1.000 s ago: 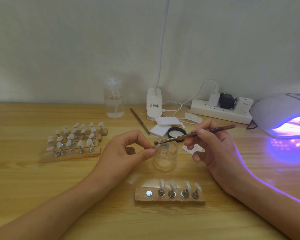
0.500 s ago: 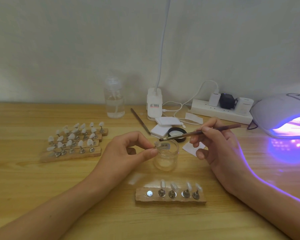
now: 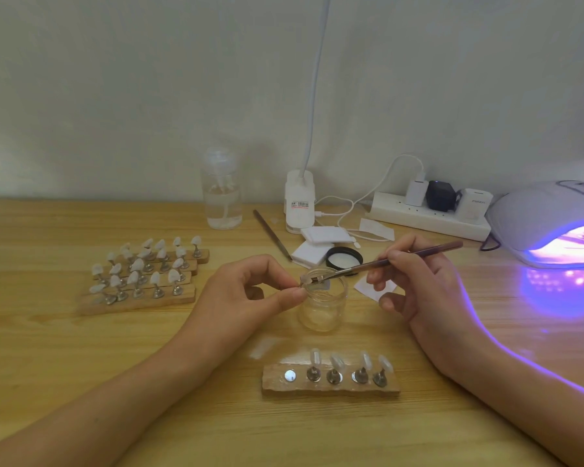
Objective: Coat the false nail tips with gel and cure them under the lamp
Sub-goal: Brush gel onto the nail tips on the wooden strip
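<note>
At the lower centre of the frame a wooden strip (image 3: 331,387) lies on the desk (image 3: 48,365). It carries four clear nail tips (image 3: 364,358) upright on small metal stands, with one bare metal disc at its left end. Just up and left of the strip a pale translucent scrap (image 3: 262,348) lies flat on the wood; what it is cannot be told.

Both forearms enter from the bottom corners. At mid-frame the left hand (image 3: 250,291) has its grip closed in a pinch. Its thumb and forefinger hold a single tip (image 3: 304,281) over the left rim of a small open glass jar (image 3: 322,308). The right hand (image 3: 418,288) grasps a brown-handled brush (image 3: 405,258) like a pen, its grip curled round the handle. The bristles touch the pinched tip above the jar's mouth. A slip of white paper (image 3: 368,286) lies partly under the right fingers.

Left of centre, several wooden racks (image 3: 139,299) stand in rows, full of whitish tips. Just behind the jar lie a black lid (image 3: 344,259), white pads (image 3: 312,252) and a thin tool (image 3: 272,234).

Along the wall stand a clear bottle (image 3: 221,197), a white clip-lamp base (image 3: 299,203) and a power strip (image 3: 429,222) with plugs in it. At the right edge the curing lamp (image 3: 536,214) glows violet, and its light falls on the desk and the right forearm.
</note>
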Available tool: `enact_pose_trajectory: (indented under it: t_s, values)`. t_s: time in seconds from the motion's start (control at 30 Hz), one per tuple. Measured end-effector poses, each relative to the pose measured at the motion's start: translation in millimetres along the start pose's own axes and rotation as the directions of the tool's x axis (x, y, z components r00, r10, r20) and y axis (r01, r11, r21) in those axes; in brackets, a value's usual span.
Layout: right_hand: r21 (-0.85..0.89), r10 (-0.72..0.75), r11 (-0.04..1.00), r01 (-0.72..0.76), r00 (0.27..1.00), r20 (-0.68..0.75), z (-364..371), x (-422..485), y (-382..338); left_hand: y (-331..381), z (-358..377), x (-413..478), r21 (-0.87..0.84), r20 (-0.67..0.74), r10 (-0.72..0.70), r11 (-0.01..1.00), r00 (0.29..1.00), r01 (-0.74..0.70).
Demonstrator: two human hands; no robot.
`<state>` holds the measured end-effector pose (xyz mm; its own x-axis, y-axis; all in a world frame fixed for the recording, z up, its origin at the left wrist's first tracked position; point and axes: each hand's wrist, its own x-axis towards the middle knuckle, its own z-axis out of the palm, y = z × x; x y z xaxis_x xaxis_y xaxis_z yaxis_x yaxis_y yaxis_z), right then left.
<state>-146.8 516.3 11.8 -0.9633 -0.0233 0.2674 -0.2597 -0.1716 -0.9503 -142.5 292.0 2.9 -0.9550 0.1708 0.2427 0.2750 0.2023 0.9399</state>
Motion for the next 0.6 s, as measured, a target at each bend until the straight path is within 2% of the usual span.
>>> enact_pose_trajectory:
  t_s: [0.17, 0.37, 0.47, 0.6]
  values:
    - [0.039, -0.032, 0.999, 0.029, 0.997, 0.068, 2.3, -0.5, -2.3, -0.5, -0.1, 0.0, 0.002, 0.002, -0.003, 1.0, 1.0, 0.003]
    - [0.002, -0.015, 1.0, 0.015, 1.0, 0.004, -1.0, 0.5, 1.0, 0.3, 0.4, 0.3, -0.012, 0.001, -0.004, 1.0, 1.0, 0.004]
    - [0.036, -0.052, 0.998, 0.05, 0.998, 0.047, 1.6, 0.1, -1.2, 0.1, 0.3, 0.1, -0.011, 0.001, -0.009, 1.0, 1.0, 0.009]
    - [-0.006, -0.022, 1.0, 0.022, 0.998, 0.061, 2.1, -0.8, -0.4, 0.0, 0.0, 0.1, -0.015, 0.002, -0.005, 1.0, 1.0, 0.005]
